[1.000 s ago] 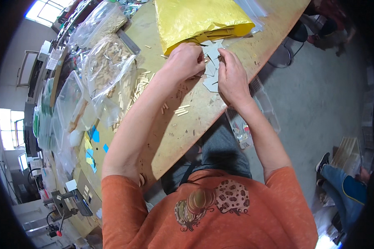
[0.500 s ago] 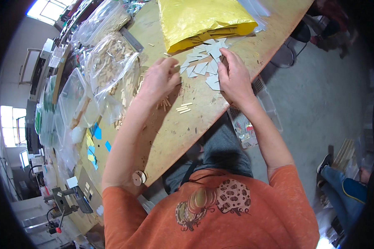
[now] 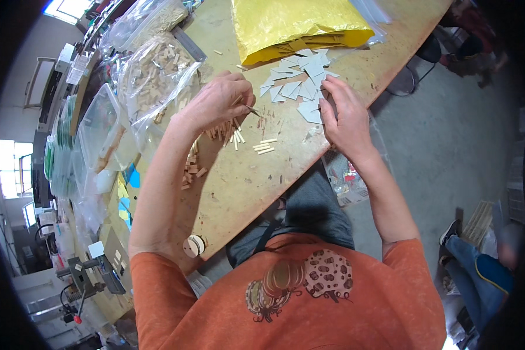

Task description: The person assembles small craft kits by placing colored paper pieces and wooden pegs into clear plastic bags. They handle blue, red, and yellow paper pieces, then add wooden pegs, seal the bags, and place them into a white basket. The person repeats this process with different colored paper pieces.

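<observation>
My left hand [image 3: 223, 99] is closed in a pinch above the table, with a small thin dark pointed piece [image 3: 252, 109] sticking out between thumb and fingers. Just below it lie short wooden pegs [image 3: 237, 138], some loose and some bunched under the wrist. My right hand [image 3: 347, 112] hovers at the right side of a scatter of flat grey triangular pieces [image 3: 291, 88]. Its thumb and fingers are apart and bent, with the fingertips close to the pieces; whether they touch is unclear. Several pale pegs [image 3: 265, 147] lie in a small row between the hands.
A yellow plastic bag [image 3: 297, 26] gapes toward the triangles, with flat pieces inside. Clear bags of wooden parts [image 3: 157, 76] crowd the left of the table [image 3: 256, 181]. A metal ruler [image 3: 189, 45], a spool [image 3: 193, 246] and small wooden blocks [image 3: 193, 169] lie about.
My left hand has turned, and the thin dark piece now shows in its pinch. My right hand has drawn back slightly from the middle of the triangles. The whole view has shifted a little.
</observation>
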Motion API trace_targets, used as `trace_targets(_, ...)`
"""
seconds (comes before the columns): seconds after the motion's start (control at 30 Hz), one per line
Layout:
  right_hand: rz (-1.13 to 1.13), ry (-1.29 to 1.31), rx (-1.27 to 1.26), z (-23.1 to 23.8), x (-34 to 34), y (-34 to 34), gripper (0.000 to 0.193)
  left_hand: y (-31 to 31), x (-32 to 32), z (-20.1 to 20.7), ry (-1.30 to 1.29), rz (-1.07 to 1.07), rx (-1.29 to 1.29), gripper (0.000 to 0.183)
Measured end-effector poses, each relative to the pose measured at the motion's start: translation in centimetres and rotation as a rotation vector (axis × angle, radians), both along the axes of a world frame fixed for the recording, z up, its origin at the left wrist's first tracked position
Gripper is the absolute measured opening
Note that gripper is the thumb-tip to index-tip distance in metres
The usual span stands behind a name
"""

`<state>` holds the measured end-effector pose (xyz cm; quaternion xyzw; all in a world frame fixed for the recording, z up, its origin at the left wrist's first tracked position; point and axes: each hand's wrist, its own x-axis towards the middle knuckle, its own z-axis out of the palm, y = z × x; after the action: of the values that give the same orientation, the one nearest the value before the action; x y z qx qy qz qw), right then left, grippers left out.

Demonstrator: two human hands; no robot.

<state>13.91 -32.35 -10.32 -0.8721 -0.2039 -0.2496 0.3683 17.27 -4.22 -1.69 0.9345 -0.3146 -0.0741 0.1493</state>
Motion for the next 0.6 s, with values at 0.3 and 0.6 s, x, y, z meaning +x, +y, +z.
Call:
trace_targets(0.3,0.03,0.017,-0.294,2.9,-2.7,-0.3,0.091,-4.3,1.4,-4.0,0.07,0.398,-0.516,0.035)
trace_targets(0.6,0.181,0.017,-0.152,1.7,0.0,-0.3,0.04,-7.6,0.1,-5.6,-0.255,0.008,-0.239,0.06)
